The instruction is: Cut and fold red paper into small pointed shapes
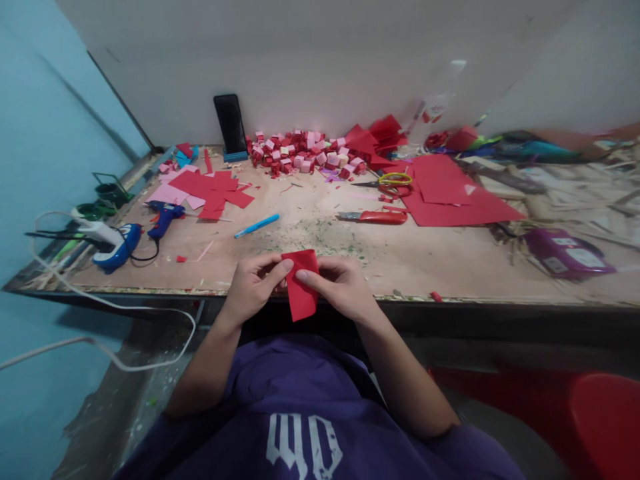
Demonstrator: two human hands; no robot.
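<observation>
A piece of red paper point(303, 297) is held upright between my two hands, just in front of the table's near edge. My left hand point(254, 283) pinches its upper left side, thumb on the front face. On the other side my right hand point(345, 283) grips it, with the thumb pressed flat against the front. The fingers behind the paper are mostly hidden. Beyond my hands lie a blue pen point(257, 226) and a red-handled cutter knife point(375, 217). Yellow-handled scissors point(393, 183) rest farther back.
Small red and pink folded paper pieces point(305, 153) are heaped by the wall, beside a phone point(231, 125) on a stand. Left are cut red strips point(210, 187), a blue glue gun point(165, 217) and a power strip point(120, 248). Right lie red sheets point(450, 193) and a purple device point(565, 253).
</observation>
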